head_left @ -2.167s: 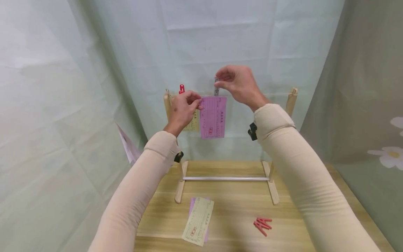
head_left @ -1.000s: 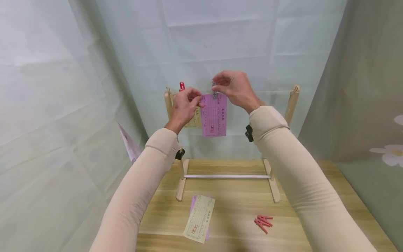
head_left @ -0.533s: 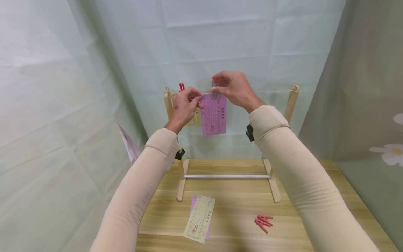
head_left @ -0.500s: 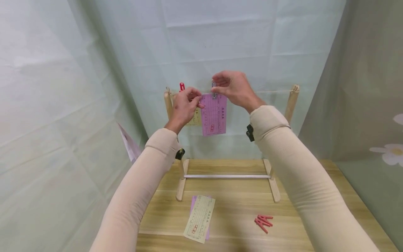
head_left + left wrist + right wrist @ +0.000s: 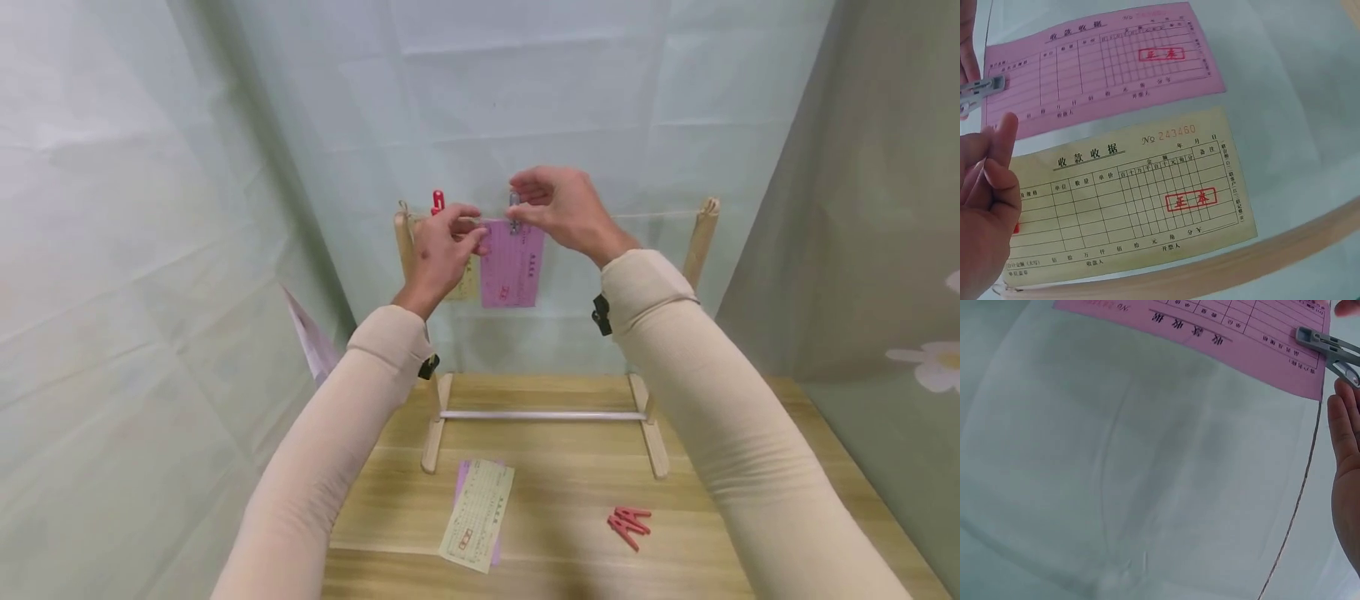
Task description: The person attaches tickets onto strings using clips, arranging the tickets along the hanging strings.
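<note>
- Hanging upright from the line (image 5: 660,216), the pink slip (image 5: 517,271) shows its printed face, with a red stamp near its lower edge.
- The grey clip (image 5: 514,227) bites over the top edge of the pink slip, its handles sticking up and spread apart in the right wrist view.
- The right hand (image 5: 570,212) is just beside the clip's handles, fingers extended and thumb apart from them; it has no visible squeeze on the clip, and whether a fingertip touches it I cannot tell.
- The left hand (image 5: 442,254) is at the left edge of the pink slip, thumb and forefinger parted, with nothing seen between them; whether they brush the paper I cannot tell.
- The hanging yellow slip (image 5: 1122,194) is just left of the pink one, partly hidden by the left hand in the head view.
- The red clip (image 5: 438,200) sticks up above that yellow slip; its lower end is hidden.
- The line runs between the wooden posts (image 5: 701,242) of a stand, with a white rod (image 5: 543,415) low between its feet.
- On the table (image 5: 390,517), nearer the person, a loose yellow slip (image 5: 480,517) overlaps a second pink slip (image 5: 462,477).
- Two dark red clips (image 5: 630,525) lie together to their right.
</note>
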Demonstrator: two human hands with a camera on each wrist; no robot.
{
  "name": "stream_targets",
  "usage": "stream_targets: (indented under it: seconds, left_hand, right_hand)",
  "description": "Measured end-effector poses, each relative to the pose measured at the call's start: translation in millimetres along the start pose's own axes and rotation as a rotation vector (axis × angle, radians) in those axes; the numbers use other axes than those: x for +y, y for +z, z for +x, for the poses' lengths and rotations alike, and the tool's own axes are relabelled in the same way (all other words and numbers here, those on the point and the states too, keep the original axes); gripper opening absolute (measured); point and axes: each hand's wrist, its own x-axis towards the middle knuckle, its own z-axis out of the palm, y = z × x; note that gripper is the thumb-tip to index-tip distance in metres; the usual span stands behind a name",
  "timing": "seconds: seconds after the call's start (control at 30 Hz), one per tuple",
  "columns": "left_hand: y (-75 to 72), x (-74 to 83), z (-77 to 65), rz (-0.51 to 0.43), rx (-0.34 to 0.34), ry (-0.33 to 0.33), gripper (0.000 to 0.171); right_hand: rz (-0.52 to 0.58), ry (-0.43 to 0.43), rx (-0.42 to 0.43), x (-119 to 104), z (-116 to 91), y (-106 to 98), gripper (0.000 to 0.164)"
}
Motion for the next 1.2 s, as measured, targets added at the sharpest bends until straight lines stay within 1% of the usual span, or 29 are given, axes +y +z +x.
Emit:
stream_targets:
  seconds: [0.07, 0.17, 0.27, 0.33, 0.37, 0.47, 0.53, 0.6, 0.67, 0.8, 0.87, 0.97, 1.07, 1.13, 1.2]
  left_hand:
    - [-1.8, 1.2, -3.6, 0.082, 0.001, 0.031, 0.032]
    - [-5.0, 2.6, -10.7, 0.192, 0.003, 0.097, 0.037]
    - [-7.5, 4.0, -20.1, 0.257, -0.013, 0.164, 0.039]
    - [-8.9, 4.5, -27.6, 0.268, -0.029, 0.203, 0.038]
    - [-9.8, 4.4, -31.8, 0.274, -0.036, 0.223, 0.037]
    - [-11.4, 0.6, -46.2, 0.273, -0.055, 0.262, 0.032]
    - [-11.5, -5.5, -56.8, 0.274, -0.068, 0.268, 0.028]
    - [-10.4, -14.0, -67.6, 0.276, -0.086, 0.267, 0.025]
    - [-8.3, -24.0, -78.5, 0.273, -0.108, 0.247, 0.024]
    - [-3.0, -45.5, -100.5, 0.254, -0.145, 0.182, 0.023]
    - [0.5, -56.6, -112.8, 0.24, -0.163, 0.139, 0.023]
    - [6.8, -73.4, -133.4, 0.225, -0.186, 0.094, 0.021]
    - [14.8, -90.6, -154.9, 0.21, -0.215, 0.041, 0.02]
    - [21.4, -101.8, -169.6, 0.189, -0.235, -0.009, 0.019]
    - [28.0, -112.1, -184.1, 0.15, -0.263, -0.09, 0.021]
  right_hand:
    - [-0.009, -0.004, -0.004, 0, -1, -2, 0.048]
    - [-0.035, -0.012, 0.005, -1, -3, -5, 0.051]
    - [-0.055, -0.04, 0.054, -2, -11, -11, 0.052]
    - [-0.057, -0.102, 0.127, -1, -21, -16, 0.048]
    - [-0.057, -0.15, 0.169, 0, -28, -19, 0.045]
    - [-0.059, -0.335, 0.281, 7, -54, -23, 0.033]
    - [-0.077, -0.422, 0.316, 15, -75, -23, 0.027]
    - [-0.097, -0.457, 0.31, 25, -98, -20, 0.024]
    - [-0.109, -0.427, 0.283, 38, -120, -14, 0.022]
    - [-0.116, -0.325, 0.208, 67, -162, 3, 0.021]
    - [-0.118, -0.262, 0.181, 82, -183, 11, 0.02]
    - [-0.109, -0.174, 0.153, 105, -213, 24, 0.019]
    - [-0.087, -0.062, 0.107, 124, -242, 35, 0.017]
    - [-0.084, -0.003, 0.08, 136, -261, 42, 0.017]
    - [-0.09, 0.052, 0.054, 147, -279, 50, 0.016]
